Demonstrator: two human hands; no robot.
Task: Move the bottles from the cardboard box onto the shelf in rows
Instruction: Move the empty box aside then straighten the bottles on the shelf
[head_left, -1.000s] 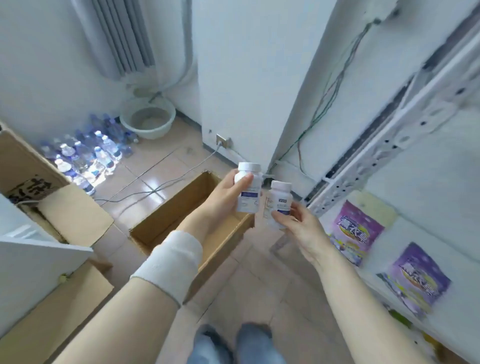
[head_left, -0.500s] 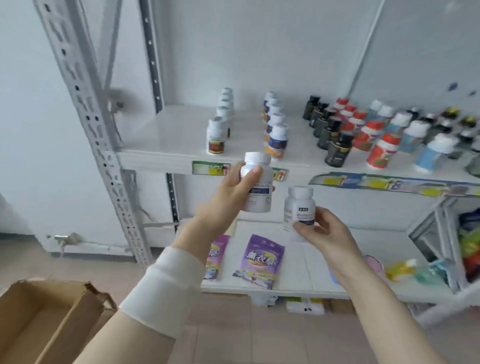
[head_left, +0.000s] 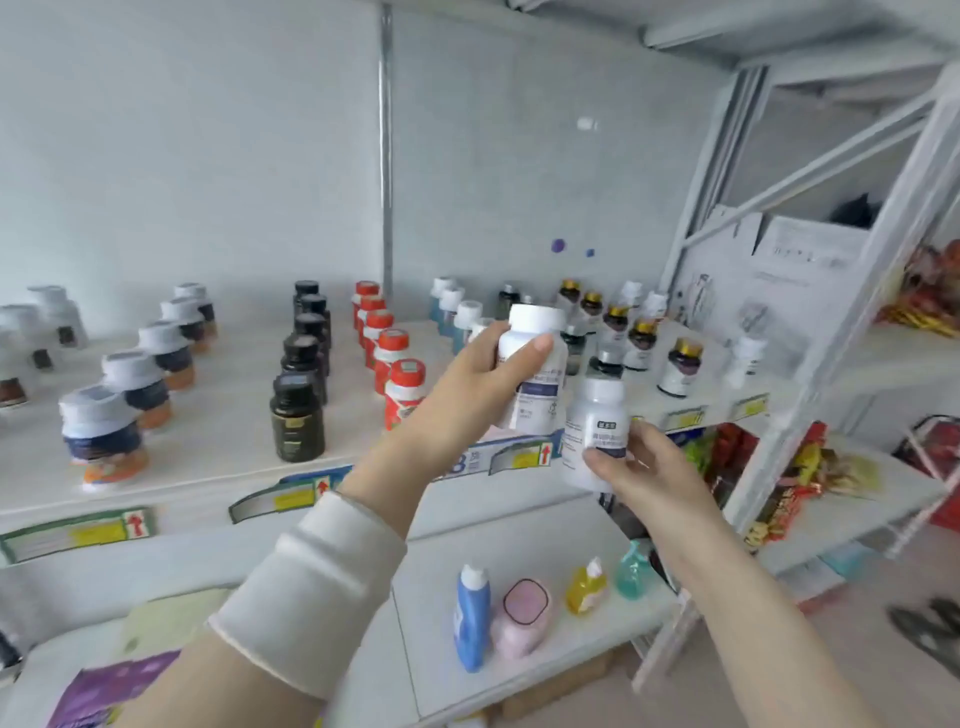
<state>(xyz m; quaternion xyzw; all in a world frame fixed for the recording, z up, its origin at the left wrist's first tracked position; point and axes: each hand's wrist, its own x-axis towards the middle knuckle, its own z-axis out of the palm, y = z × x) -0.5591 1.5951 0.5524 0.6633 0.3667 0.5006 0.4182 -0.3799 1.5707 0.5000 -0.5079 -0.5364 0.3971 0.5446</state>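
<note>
**Spotter:** What's filling your view right now?

**Operator:** Biggest thing is the white shelf (head_left: 223, 431), running left to right in front of me. There's a lower shelf (head_left: 431, 597) beneath it.

**Spotter:** What's stocked on top?

**Operator:** I see rows running front to back. The white-capped bottles (head_left: 104, 436) are on the left, then the black bottles (head_left: 298, 421), then the red-capped bottles (head_left: 404, 395). Further right are gold-capped bottles (head_left: 680, 366). It's blurry out there, so I can't read the labels.

**Spotter:** And the hands?

**Operator:** Both are raised in front of the shelf, and each holds something. The left hand (head_left: 462, 400) is curled round the upper bottle (head_left: 540, 384), with the thumb pressed on the body just under the white cap. That bottle tilts slightly and sits up at the level of the rows, right of the red caps.

**Spotter:** And the other hand?

**Operator:** The right hand (head_left: 649, 467) grips the lower bottle (head_left: 595, 415) round its bottom half, thumb across the front. The bottle is upright, level with the shelf's front edge and its price tags.

**Spotter:** Are the two touching?

**Operator:** They're just beside each other and overlap from my angle, so I can't tell.

**Spotter:** Anything small down below?

**Operator:** A blue bottle (head_left: 471, 613) stands on the lower shelf, and a purple packet (head_left: 104, 691) is at bottom left.
</note>
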